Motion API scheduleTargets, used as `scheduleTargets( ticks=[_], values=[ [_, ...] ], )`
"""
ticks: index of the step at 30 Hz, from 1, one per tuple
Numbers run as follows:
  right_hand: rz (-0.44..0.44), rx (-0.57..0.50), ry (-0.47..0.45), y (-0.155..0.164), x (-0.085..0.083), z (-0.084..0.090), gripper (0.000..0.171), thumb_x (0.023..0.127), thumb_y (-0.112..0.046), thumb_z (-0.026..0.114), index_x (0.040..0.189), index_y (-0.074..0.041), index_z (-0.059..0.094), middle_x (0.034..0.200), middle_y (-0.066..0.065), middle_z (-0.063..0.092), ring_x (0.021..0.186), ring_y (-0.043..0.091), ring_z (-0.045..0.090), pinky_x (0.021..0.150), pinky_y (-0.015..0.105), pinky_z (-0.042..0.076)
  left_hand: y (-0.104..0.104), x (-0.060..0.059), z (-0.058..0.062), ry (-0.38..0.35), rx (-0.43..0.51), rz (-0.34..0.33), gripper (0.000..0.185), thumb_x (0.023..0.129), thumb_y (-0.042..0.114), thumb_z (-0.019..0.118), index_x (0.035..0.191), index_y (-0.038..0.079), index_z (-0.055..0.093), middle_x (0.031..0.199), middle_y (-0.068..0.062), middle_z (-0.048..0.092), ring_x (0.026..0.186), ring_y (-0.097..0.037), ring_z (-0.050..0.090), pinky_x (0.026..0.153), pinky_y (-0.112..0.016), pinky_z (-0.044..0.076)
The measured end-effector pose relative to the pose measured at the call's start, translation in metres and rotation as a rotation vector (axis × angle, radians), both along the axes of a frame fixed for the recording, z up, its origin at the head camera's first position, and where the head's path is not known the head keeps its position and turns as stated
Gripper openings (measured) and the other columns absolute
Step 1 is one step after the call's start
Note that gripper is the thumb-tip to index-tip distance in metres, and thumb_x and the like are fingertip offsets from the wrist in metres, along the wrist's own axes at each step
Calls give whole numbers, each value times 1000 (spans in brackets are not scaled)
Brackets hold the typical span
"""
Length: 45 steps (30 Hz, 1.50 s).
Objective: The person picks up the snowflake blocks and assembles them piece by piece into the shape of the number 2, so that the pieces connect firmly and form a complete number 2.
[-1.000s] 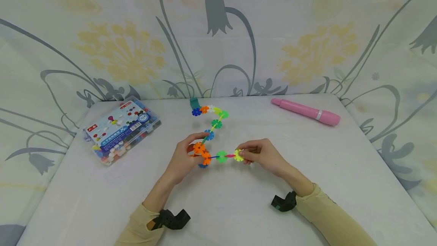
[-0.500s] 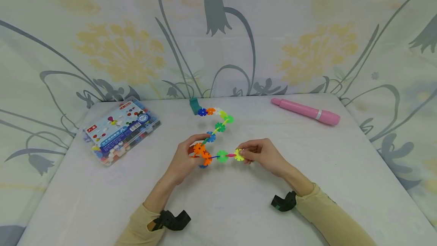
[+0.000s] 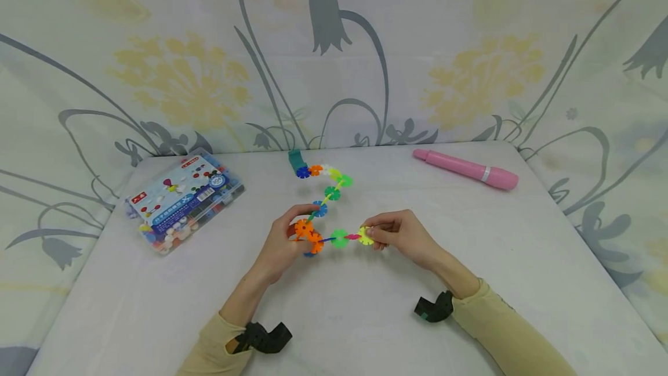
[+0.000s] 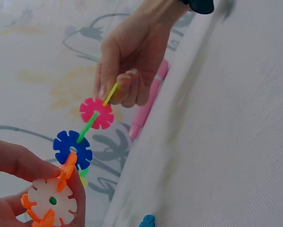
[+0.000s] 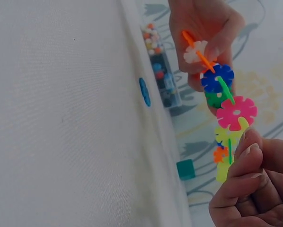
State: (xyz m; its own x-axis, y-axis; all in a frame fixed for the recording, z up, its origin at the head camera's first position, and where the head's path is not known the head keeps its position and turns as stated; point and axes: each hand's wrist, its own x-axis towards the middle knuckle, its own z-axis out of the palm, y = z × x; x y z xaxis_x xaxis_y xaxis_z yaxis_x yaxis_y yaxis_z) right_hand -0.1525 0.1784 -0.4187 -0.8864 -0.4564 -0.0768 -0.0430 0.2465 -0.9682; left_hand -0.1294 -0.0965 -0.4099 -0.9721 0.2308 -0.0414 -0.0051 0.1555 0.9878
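Chain point(image 3: 326, 208) of notched plastic discs in blue, orange, green, pink and yellow, snaking from table centre toward 12 o'clock. Left hand point(image 3: 284, 242) pinches the orange cluster; right hand point(image 3: 399, 237), at 3 o'clock of it, pinches the yellow end disc point(image 3: 365, 236). Judged best practice: steady both ends and press slot squarely into slot.

Pink marker point(image 3: 466, 170) far right on table point(image 3: 365, 318) — clear parts box point(image 3: 184, 200) left.

Plastic box point(image 3: 184, 200), left of centre in the head view: its printed lid label carries a barcode and lettering too small to read. No other text is legible.
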Motion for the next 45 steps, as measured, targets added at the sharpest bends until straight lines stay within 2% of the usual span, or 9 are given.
scheduleTargets(
  ticks=[7, 10, 13, 16, 19, 26, 31, 38, 45],
  values=[
    [-9, -21, 8, -4, 3, 1, 24, 95, -13, 68, 112, 3, 71, 91, 8, 73, 69, 17, 65, 68, 29, 58, -3, -1, 0, 27, 1, 2, 65, 74, -14, 56, 135, 7, 55, 145, -11, 49, 132, -35, 41, 73, -26, 46],
    [-24, -23, 18, -5, 2, 0, 23, 95, -14, 68, 111, 3, 72, 89, 8, 72, 69, 18, 66, 68, 30, 58, -3, -1, -1, 33, -3, -2, 64, 74, -13, 57, 135, 6, 56, 144, -12, 49, 133, -34, 40, 84, -33, 48],
    [-33, -9, 20, -5, 1, -1, 22, 95, -14, 68, 111, 2, 72, 89, 7, 72, 69, 19, 67, 68, 32, 58, -3, -1, -2, 23, -15, -6, 65, 73, -12, 58, 135, 6, 56, 143, -11, 51, 134, -32, 39, 103, -45, 40],
    [-31, 24, 7, -3, 0, 1, 23, 95, -16, 68, 111, 0, 72, 88, 7, 72, 70, 21, 66, 70, 33, 58, -2, 0, -3, 1, -11, -21, 68, 70, -12, 59, 135, 4, 54, 143, -13, 50, 132, -33, 39, 102, -47, 41],
    [-24, 56, -15, 0, -2, 4, 23, 95, -17, 68, 111, 0, 72, 87, 6, 72, 71, 21, 65, 70, 33, 58, 0, 0, -5, -11, -1, -41, 70, 69, -13, 59, 136, 4, 53, 142, -14, 49, 130, -34, 40, 97, -40, 43],
    [38, 118, -50, 6, -8, 5, 23, 95, -15, 68, 111, 2, 71, 81, 6, 70, 70, 18, 64, 68, 30, 56, 1, -3, -9, -12, 25, -79, 70, 71, -12, 59, 139, 4, 52, 145, -13, 47, 132, -33, 40, 102, -46, 44],
    [80, 149, -55, 2, -7, 2, 24, 95, -19, 68, 113, -2, 71, 80, 5, 70, 72, 20, 65, 69, 31, 56, -7, -4, -13, -32, 10, -60, 70, 72, -9, 60, 139, 6, 53, 146, -13, 48, 135, -33, 39, 113, -55, 34],
    [163, 149, -62, -13, -1, -7, 25, 94, -17, 69, 115, -3, 70, 79, 4, 69, 72, 18, 64, 69, 28, 55, -26, 5, -15, 1, -40, -73, 68, 72, -6, 61, 139, 4, 53, 147, -15, 48, 137, -35, 37, 116, -59, 29],
    [247, 184, -65, -40, -1, -11, 16, 95, -20, 67, 96, -4, 69, 77, 1, 67, 68, 14, 61, 63, 23, 50, -48, 18, -16, 24, -71, -77, 68, 73, -3, 61, 140, 5, 52, 146, -17, 47, 134, -37, 41, 113, -61, 31]
  ],
)
